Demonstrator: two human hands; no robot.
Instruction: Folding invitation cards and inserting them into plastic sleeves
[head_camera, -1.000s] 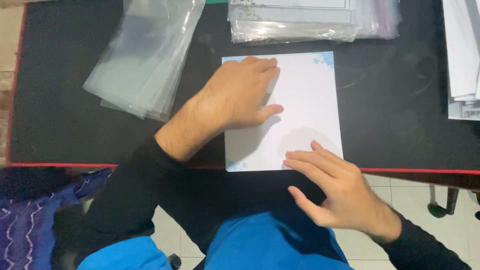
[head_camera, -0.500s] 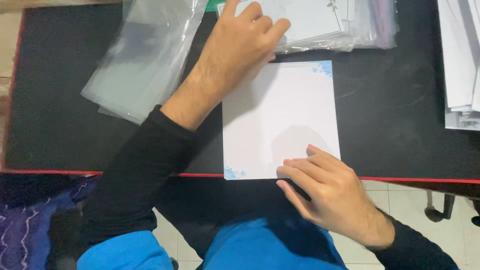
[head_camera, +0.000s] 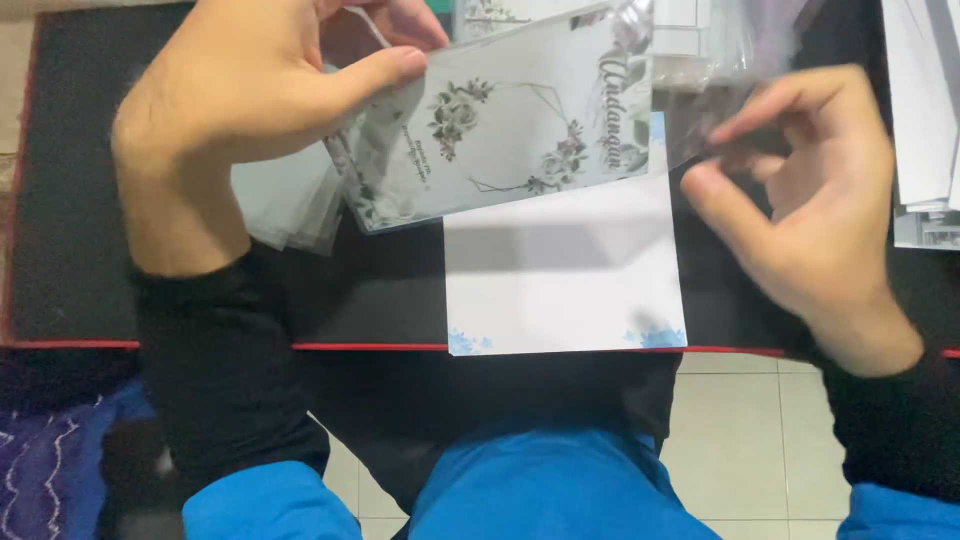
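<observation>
Head view: sleeved card (head_camera: 500, 120) overlaps white sheet (head_camera: 565, 270)

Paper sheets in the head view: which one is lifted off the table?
The floral-printed card in the clear sleeve, pinched by the left hand. The white sheet with blue corners lies flat on the black table.

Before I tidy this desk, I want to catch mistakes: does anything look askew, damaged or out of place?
Nothing looks damaged or spilled. The floral card in its clear sleeve is tilted, but only because the left hand holds it in the air while the right hand pinches the sleeve's end. The white sheet lies square at the table edge.
</observation>
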